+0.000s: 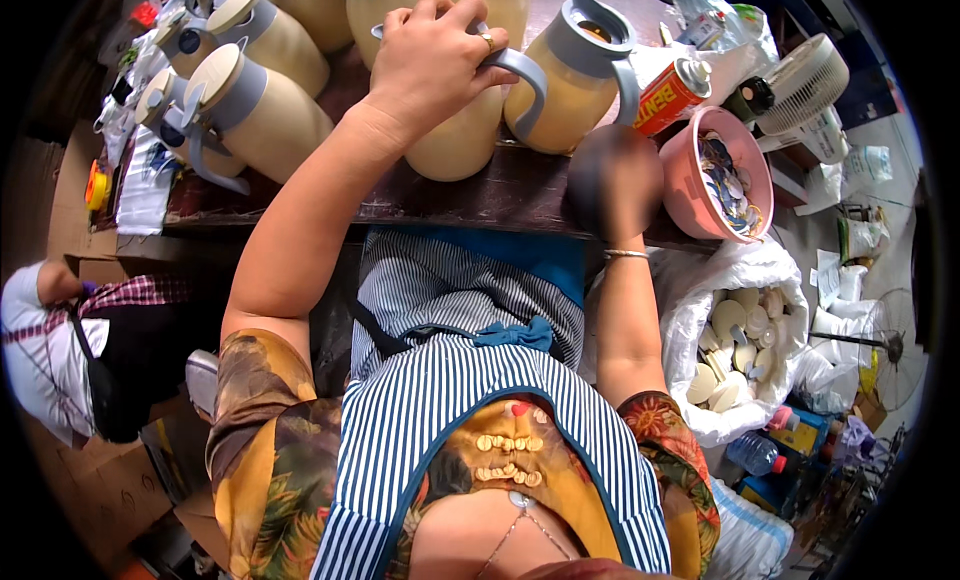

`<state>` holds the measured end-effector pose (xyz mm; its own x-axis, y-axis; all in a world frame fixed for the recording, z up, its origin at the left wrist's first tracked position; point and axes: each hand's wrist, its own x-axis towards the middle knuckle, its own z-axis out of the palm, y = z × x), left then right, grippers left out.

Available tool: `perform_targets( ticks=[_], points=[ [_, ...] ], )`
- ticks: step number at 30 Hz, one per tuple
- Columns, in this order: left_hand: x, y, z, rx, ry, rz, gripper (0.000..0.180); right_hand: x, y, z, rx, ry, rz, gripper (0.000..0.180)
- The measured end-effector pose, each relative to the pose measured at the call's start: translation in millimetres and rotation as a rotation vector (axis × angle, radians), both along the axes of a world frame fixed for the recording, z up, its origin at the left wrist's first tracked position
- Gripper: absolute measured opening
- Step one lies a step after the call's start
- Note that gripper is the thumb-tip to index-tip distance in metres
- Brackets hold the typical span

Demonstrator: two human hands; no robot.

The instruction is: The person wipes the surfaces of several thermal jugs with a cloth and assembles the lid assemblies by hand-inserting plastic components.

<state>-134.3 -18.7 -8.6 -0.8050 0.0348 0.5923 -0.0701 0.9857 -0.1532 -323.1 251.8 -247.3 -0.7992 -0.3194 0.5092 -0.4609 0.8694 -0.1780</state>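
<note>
My left hand (430, 65) lies over the top of a cream vacuum jug (455, 145), its fingers curled round the grey rim. The top of this jug is hidden under the hand; its grey handle (537, 85) points right. Close on the right stands a second cream jug (562, 90) with a grey collar and spout, its mouth uncovered. At the table's front edge, my right hand (632, 180) is beside a pink tub (682, 185). A round blur covers that hand, so its fingers and anything in them cannot be made out.
Several lidded jugs (275, 110) crowd the left and back of the dark table (350, 205). A red spray can (680, 90) and a small fan (810, 80) stand right. Below hangs a white sack (680, 330) of cream lids (735, 355). Another person (60, 350) is at left.
</note>
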Motion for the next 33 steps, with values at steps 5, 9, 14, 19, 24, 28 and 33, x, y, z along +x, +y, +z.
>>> perform_targets(
  ticks=[5,9,14,19,24,28,33],
  points=[
    [9.0,1.1,-1.6,0.001,0.004,0.053,0.031,46.4,16.1,61.7,-0.862,-0.362,0.53,0.018],
    [13.5,8.3,4.8,-0.029,-0.006,0.033,0.031,103.6,-9.5,108.5,-0.734,-0.34,0.841,0.025],
    [15.7,9.1,0.9,0.025,-0.012,-0.013,0.033,129.6,-74.6,115.4,-0.75,-0.02,0.732,0.029],
    [15.5,16.2,3.5,-0.013,0.008,-0.036,0.034,129.1,-89.3,105.4,-0.673,-0.143,0.598,0.043],
    [15.0,15.8,4.6,-0.042,0.004,-0.011,0.035,120.5,-88.3,107.3,-0.701,-0.189,0.777,0.036],
    [18.7,14.1,3.9,-0.038,-0.001,-0.017,0.035,122.8,-87.7,110.7,-0.572,-0.147,0.681,0.033],
    [16.7,15.8,4.7,-0.041,0.006,-0.033,0.036,107.9,-83.3,76.6,-0.584,-0.126,0.735,0.036]
  ],
)
